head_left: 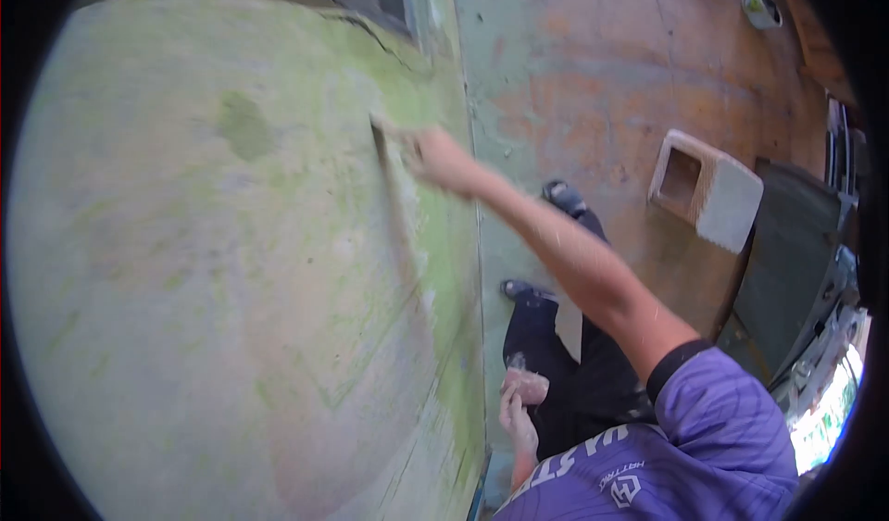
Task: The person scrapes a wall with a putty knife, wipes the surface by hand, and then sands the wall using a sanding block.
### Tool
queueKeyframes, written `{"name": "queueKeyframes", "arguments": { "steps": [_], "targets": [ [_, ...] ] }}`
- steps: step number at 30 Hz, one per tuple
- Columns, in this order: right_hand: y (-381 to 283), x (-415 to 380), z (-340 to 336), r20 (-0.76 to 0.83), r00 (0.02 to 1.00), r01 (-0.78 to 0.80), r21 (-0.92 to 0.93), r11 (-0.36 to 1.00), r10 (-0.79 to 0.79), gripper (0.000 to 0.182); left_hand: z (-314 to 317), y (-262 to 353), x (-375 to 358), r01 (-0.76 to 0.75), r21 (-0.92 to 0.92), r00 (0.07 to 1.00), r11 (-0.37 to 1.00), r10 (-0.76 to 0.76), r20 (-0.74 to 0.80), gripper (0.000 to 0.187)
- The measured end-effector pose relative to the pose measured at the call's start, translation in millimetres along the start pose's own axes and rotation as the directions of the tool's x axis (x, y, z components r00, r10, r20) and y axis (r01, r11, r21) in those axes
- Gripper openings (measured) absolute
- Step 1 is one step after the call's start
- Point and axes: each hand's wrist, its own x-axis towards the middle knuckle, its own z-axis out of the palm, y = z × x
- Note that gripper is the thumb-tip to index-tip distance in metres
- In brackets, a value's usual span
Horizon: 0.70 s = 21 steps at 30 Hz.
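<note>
My right hand [443,160] is stretched out at a broad wall [185,271] with patchy green and whitish smears. The hand is blurred, its fingers closed on a thin dark-edged blade [378,139] against the surface. A long brownish streak runs down the wall below it. Close to my body, my left hand [519,416] has its fingers around a pinkish block [528,387], with something clear and shiny at its top. Pale dust or paste coats the left fingers. The kind of block cannot be made out.
A white and tan hollow box [708,188] lies on the stained orange-brown floor [593,86]. Farther off stands a small white tub [761,9]. Dark panels [778,252] and clutter line the right side. A crack [375,35] runs near the wall's dark opening.
</note>
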Motion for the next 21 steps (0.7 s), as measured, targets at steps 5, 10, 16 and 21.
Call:
{"name": "queueKeyframes", "arguments": {
  "steps": [5, 10, 16, 21],
  "targets": [
    [6, -212, 57, 0.64, 0.768, 0.091, -0.046, 0.995, -0.041, 0.071, 15, 2, -18, 0.025, -0.016, 0.994, 1.0, -0.027, -0.105, 0.027],
    [-71, -285, -24, 0.635, 0.694, -0.356, -0.107, 0.928, 0.34, 0.071, 36, 28, -36, -0.165, -0.033, 0.984, 0.986, 0.162, -0.071, 0.023],
    [-96, -298, -127, 0.406, 0.669, -0.58, -0.24, 0.779, 0.623, 0.053, 49, 18, -43, -0.33, -0.127, 0.939, 0.935, 0.312, -0.147, 0.026],
    [-82, -323, -174, 0.153, 0.866, -0.414, -0.316, 0.854, 0.477, 0.047, 41, 25, -77, -0.421, -0.096, 0.897, 0.902, 0.397, -0.196, 0.028]
  ]
}}
